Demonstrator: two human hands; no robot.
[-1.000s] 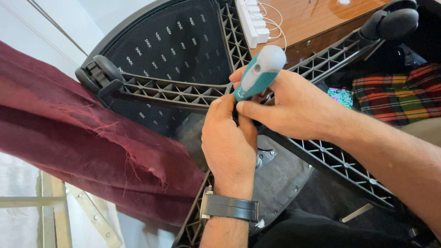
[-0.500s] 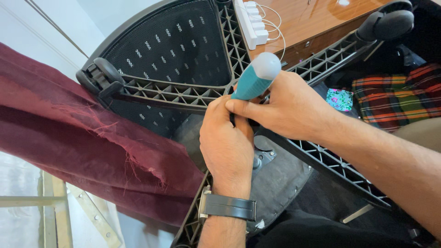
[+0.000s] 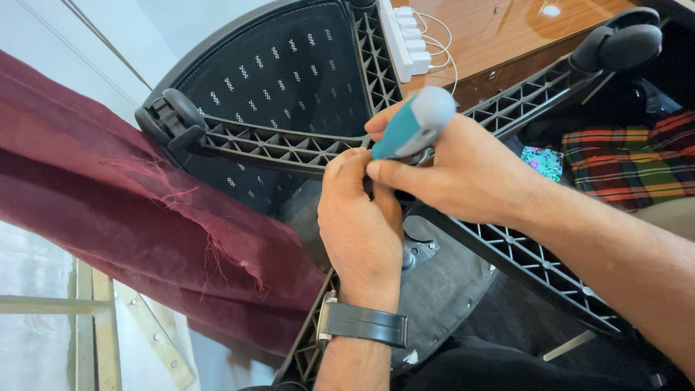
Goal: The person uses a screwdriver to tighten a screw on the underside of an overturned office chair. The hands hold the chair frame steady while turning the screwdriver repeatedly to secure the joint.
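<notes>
The right hand (image 3: 463,170) wraps its grip around a teal-and-white screwdriver (image 3: 414,124) angled down at the hub of an overturned black chair base (image 3: 289,148), while the left hand (image 3: 360,224) pinches its fingertips together at the tool's hidden tip, beside a maroon cloth (image 3: 108,195).

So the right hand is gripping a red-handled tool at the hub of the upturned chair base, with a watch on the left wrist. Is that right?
Nearly right. The head view shows the tool's handle is teal with a pale grey end, not red. The right hand does grip it at the hub of the upturned chair base, and the watch is on the left wrist.
</notes>
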